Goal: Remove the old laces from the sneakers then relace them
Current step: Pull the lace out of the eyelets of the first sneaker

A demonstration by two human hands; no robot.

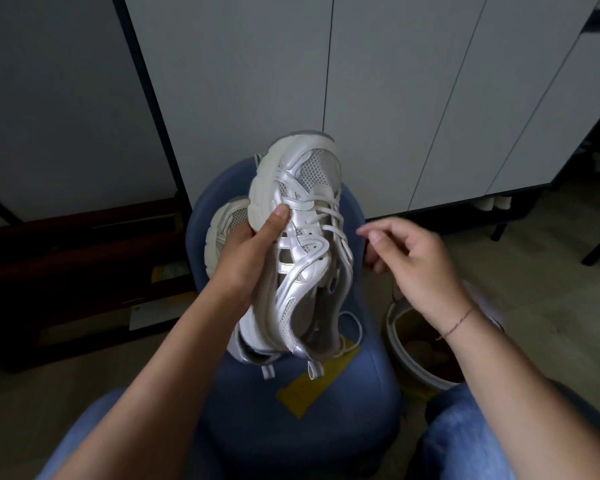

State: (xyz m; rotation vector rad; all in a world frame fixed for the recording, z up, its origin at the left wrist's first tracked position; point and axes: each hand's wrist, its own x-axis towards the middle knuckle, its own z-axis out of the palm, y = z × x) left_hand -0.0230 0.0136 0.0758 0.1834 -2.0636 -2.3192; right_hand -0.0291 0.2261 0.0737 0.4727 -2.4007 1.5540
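Note:
A white and silver sneaker (303, 237) is held up in the air, toe pointing away, sole to the left. My left hand (248, 252) grips it round the sole, thumb pressed on the upper beside the lacing. Its white lace (321, 211) crosses the front eyelets; the lace end (352, 327) hangs loose by the heel. My right hand (409, 261) hovers just right of the sneaker, fingers loosely curled, holding nothing I can see. A second sneaker (224, 230) lies on the blue stool (305, 410) behind my left hand, mostly hidden.
A yellow paper (305, 386) lies on the stool seat. A white bucket (413, 351) stands on the floor under my right wrist. Grey cabinet doors (326, 81) fill the back, with a dark low shelf (84, 271) at left. My knees in jeans frame the stool.

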